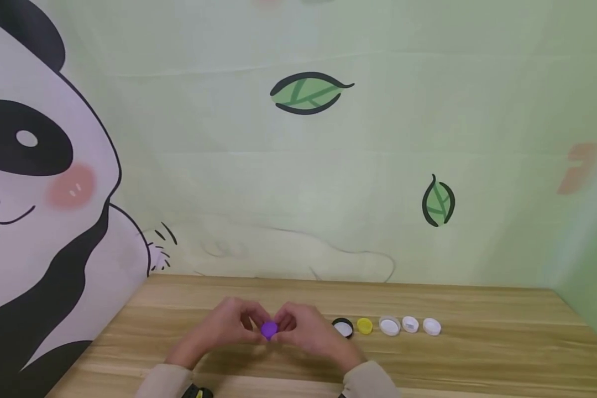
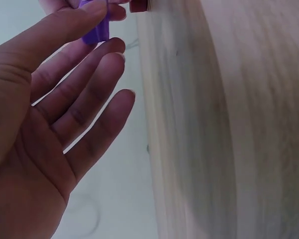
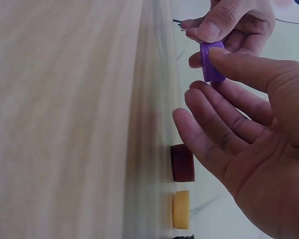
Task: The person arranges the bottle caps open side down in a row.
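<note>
Wood tabletop (image 1: 487, 359), green panda-print backdrop (image 1: 219, 166) behind. I've got the purple cap (image 1: 269, 330) btwn both hands, looks raised off the table per R wrist cam. L hand (image 1: 226, 326) pinches it, thumb vs fingers, other fingers loosely extended; R hand (image 1: 310, 334) same from its side. Dark red cap (image 3: 183, 163) sits near R fingertips, black-rimmed cap (image 1: 342, 328) just beyond R hand. IMO: light rim grip, thumbs opposed, so it doesn't pop out; R pinky clear of red.
</note>
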### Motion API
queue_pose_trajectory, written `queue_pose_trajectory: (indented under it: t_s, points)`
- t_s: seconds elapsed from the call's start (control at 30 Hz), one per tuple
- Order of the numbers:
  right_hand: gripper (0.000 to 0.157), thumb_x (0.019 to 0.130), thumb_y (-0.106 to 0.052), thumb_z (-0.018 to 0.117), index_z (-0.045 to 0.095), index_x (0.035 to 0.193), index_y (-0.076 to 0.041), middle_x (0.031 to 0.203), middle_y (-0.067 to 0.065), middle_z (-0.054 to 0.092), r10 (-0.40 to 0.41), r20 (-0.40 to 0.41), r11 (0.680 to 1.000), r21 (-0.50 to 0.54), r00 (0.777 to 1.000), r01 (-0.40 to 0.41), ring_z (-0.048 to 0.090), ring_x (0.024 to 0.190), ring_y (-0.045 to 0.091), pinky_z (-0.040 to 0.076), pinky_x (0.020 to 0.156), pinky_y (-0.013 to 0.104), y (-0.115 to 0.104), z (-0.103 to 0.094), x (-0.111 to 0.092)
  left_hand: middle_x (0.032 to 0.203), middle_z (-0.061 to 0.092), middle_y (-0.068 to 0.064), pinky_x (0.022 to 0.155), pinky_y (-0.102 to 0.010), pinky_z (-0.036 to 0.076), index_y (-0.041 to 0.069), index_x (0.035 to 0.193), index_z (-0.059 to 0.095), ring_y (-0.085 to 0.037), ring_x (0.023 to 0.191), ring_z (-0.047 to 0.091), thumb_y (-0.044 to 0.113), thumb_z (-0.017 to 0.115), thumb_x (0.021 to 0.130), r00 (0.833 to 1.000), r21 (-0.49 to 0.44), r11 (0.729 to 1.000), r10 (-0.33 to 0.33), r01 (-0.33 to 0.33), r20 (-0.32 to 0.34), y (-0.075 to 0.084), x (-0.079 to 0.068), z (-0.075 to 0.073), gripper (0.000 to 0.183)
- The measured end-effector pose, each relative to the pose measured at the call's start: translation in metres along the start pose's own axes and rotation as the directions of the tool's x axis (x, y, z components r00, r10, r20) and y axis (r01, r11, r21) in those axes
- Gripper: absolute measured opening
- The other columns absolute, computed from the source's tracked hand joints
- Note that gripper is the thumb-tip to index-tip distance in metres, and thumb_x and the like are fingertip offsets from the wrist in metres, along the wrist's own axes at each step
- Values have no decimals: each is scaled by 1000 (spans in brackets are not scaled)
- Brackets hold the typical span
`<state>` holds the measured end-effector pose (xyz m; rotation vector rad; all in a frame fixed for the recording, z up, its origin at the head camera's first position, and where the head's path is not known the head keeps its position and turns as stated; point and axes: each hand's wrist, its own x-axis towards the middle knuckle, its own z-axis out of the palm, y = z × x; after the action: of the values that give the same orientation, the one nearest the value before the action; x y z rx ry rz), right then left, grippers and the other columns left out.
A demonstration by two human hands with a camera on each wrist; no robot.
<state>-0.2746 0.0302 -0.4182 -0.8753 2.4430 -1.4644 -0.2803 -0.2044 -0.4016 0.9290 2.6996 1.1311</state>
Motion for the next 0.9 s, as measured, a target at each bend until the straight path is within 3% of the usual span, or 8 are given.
queue_pose_trajectory:
  t_s: [0.37,0.9]
  points:
    - [16,90,-7,83,70,99,-9,87,-6,68,22,29,997,-79,999,-19,62,82,7,54,77,26,-1,6,-2,91,74,9,72,-31,58,17,101,80,-16,83,69,9,90,80,994,-41,996,-81,84,68,-2,-3,5,25]
    - [18,89,-7,85,70,98,-11,85,-8,67,54,45,994,-95,998,-49,61,79,6,53,76,26,4,8,-2,90,76,7,73,-27,55,17,99,81,-11,81,69,8,93,80,993,-61,997,-41,48,114,-9,-2,9,24]
